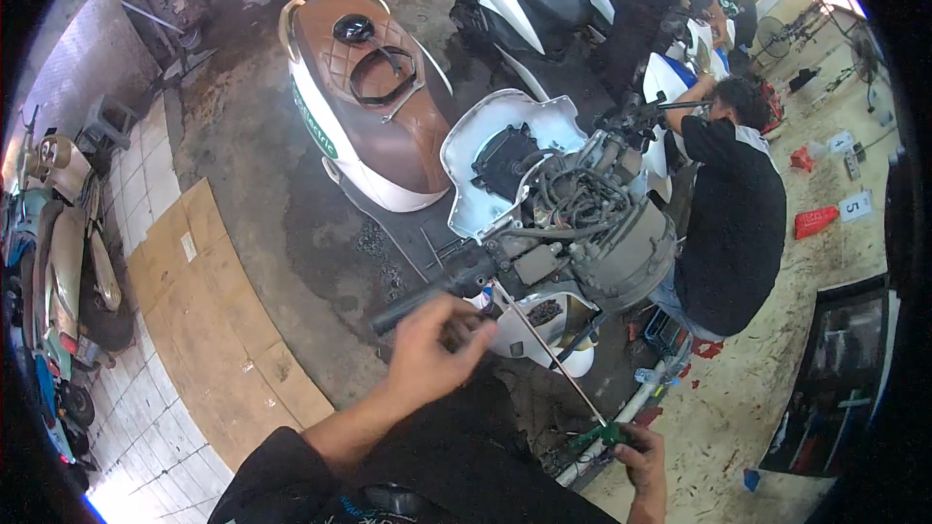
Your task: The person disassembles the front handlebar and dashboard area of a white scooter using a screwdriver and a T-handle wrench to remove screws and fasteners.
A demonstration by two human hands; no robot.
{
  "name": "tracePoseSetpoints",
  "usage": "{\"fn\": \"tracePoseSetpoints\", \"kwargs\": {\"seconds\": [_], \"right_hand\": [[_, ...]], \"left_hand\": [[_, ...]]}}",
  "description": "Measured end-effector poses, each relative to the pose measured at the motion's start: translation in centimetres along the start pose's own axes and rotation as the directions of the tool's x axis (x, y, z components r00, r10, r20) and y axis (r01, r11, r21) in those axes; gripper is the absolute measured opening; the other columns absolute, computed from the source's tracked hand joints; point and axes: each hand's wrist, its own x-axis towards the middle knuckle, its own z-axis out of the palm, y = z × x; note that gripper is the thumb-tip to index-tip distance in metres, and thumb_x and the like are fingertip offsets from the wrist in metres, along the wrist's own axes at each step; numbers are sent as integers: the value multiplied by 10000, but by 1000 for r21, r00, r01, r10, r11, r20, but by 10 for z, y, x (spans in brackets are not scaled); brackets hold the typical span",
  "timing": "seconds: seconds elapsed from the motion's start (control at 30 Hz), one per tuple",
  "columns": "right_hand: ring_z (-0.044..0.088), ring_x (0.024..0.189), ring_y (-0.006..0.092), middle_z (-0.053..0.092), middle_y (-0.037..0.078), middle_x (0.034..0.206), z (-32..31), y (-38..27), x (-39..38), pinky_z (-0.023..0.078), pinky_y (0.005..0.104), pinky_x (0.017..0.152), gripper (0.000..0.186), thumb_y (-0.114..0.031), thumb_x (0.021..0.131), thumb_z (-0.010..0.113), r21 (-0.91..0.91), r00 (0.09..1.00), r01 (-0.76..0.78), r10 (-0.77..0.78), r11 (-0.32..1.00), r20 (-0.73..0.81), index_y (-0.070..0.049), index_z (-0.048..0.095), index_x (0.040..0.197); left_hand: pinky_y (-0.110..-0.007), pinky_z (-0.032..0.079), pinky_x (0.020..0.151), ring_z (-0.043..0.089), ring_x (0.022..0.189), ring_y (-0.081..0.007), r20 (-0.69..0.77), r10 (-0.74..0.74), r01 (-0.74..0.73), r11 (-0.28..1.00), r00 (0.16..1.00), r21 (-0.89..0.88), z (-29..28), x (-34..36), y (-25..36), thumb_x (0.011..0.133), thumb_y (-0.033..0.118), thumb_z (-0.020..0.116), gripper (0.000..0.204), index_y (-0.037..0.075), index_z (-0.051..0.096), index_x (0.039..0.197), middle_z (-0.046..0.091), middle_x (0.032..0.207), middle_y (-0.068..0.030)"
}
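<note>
In my right hand (641,461) is a long screwdriver (549,354), its green handle gripped by my closed fingers. The thin metal shaft slants up and left, with its tip beside the dark handlebar grip (427,293). My left hand (437,344) hovers just in front of that grip, fingers loosely curled and thumb apart, with nothing visible between them. Beyond my hands stands a partly stripped scooter front, with bare wiring (573,194) and a round dusty housing (631,257). A white body panel (476,150) is beside the wiring, and another white panel (578,359) lies below the handlebar.
A scooter with a brown quilted seat (354,68) stands ahead to the left. Flattened cardboard (218,301) covers floor on the left, near parked motorbikes (63,262). At the right, a person in a black shirt (733,223) crouches close to the stripped scooter.
</note>
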Motion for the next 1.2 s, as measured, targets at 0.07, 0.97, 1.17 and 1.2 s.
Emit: {"fn": "tracePoseSetpoints", "kwargs": {"seconds": [0.07,0.97,1.17,1.2], "right_hand": [[609,781,156,641,94,852,11,8,-7,479,257,729,466,-42,594,745,-169,987,26,-53,985,-153,109,614,1016],[603,849,222,554,139,1056,-11,76,-26,534,346,558,448,-240,717,773,-204,875,402,-440,893,-203,-6,513,997],[552,671,188,548,100,888,15,13,-33,500,330,513,538,-330,760,723,486,958,-246,288,839,-13,-4,457,1096],[552,671,188,548,100,888,9,25,-33,500,330,513,538,-330,760,723,482,958,-245,286,841,-13,-4,457,1096]], "left_hand": [[-276,506,647,647,777,-150,333,-305,438,767,892,-469,17,-9,-1,838,150,678,358,-37,508,1091,659,859,-115],[-328,539,838,650,895,-219,703,-272,752,286,657,-593,87,-14,-13,923,138,556,247,-86,575,1024,659,936,-141],[-301,534,834,650,885,-194,597,-189,616,401,780,-678,91,-24,-21,925,128,550,219,-82,598,964,660,948,-142],[-297,532,836,649,887,-191,598,-199,620,411,776,-668,89,-24,-18,927,126,547,216,-79,598,973,658,958,-145]]}}
